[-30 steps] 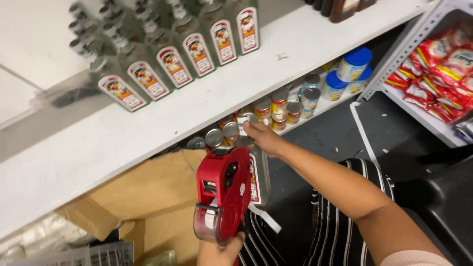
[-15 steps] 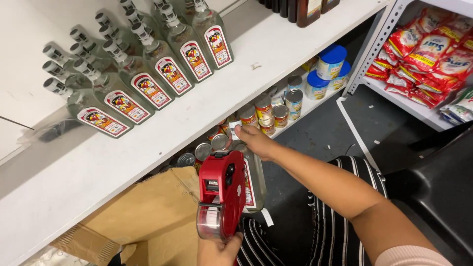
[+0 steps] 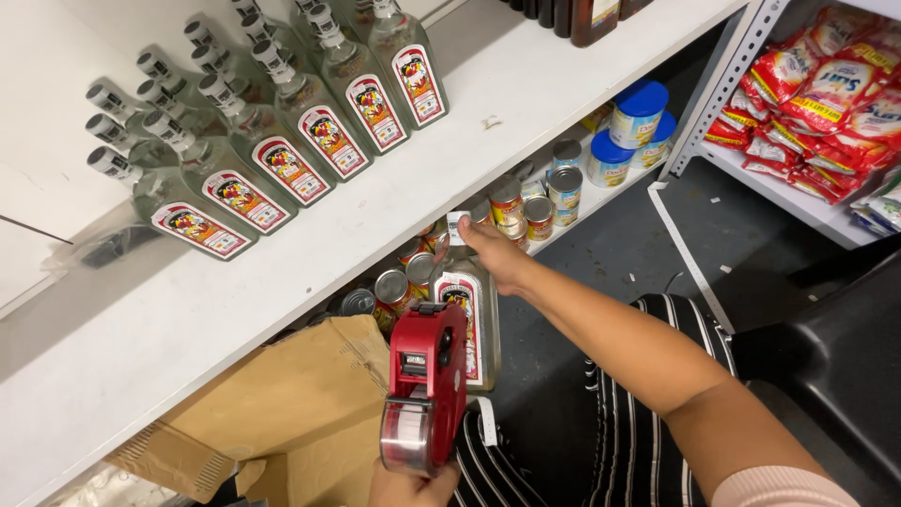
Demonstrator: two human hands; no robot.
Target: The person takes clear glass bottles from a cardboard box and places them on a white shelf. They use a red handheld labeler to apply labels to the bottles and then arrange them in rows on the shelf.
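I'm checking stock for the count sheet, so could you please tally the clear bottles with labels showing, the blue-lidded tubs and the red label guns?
Clear labelled bottles: 7, six on the white shelf plus the held bottle in the right hand
Blue-lidded tubs: 3
Red label gun: 1, in the left hand
Total: 11

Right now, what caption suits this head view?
Right hand grips a clear bottle by its neck; left hand holds a red price gun.
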